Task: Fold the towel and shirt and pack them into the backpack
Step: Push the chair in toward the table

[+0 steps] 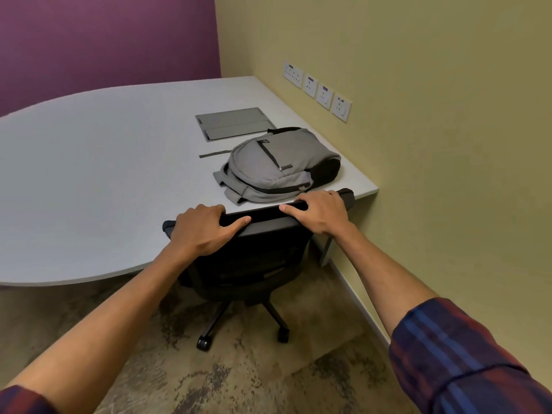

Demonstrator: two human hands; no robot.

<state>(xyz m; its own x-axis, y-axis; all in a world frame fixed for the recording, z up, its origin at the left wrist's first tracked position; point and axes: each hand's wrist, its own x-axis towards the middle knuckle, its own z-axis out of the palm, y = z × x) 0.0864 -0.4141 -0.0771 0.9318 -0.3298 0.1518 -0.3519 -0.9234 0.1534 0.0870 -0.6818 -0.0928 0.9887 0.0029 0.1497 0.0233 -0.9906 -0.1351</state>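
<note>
We see both hands closed over the top edge of a black chair [254, 258] in the lower middle of the frame. The left hand [203, 231] grips the backrest near its left end, fingers curled over the far side and thumb lying along the near edge. The right hand [321, 212] grips the same edge toward its right end in the same way, thumb pointing left along the rail. Both forearms reach in from the bottom corners, and a plaid sleeve [466, 357] (dark blue and red) is rolled up on the right arm at the lower right.

The chair stands on a mottled carpet [268, 372], its wheeled base showing below the seat, and its back sits against the near edge of a pale grey table [89, 174] that fills the left and centre of the frame.

The backpack [277, 165], grey with black trim, lies flat on the table right of centre, just beyond the chair back and near the right-hand wall. Its zips look closed, though we cannot be sure of every one. A thin strap trails from it to the left. Just behind it, set into the tabletop, is a grey panel [233, 124].

On the yellow wall at upper right runs a row of sockets [318, 89]. The wall at upper left is purple.
</note>
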